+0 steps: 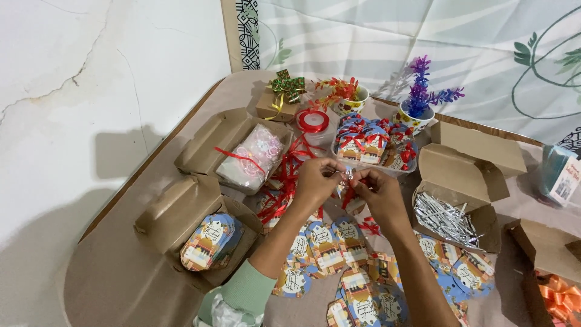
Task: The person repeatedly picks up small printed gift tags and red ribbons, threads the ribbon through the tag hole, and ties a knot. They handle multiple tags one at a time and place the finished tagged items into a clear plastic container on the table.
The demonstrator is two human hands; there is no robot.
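Observation:
My left hand [316,180] and my right hand [376,192] meet above the middle of the table, pinching a small silver twist tie [347,175] and a bit of red ribbon [347,197] between the fingertips. Under my forearms lie several printed paper tags [330,245] in blue and orange. A tangle of red ribbon pieces [279,194] lies just left of my left hand. Behind the hands sits a clear tray of finished tags with red bows [370,144].
Open cardboard boxes stand around: one with stacked tags [209,241], one with a clear bag [251,157], one with silver twist ties [445,218]. A red ribbon spool [313,121], a gift box with a bow [281,97], two flower cups [417,115] and an orange bow [560,297] sit nearby.

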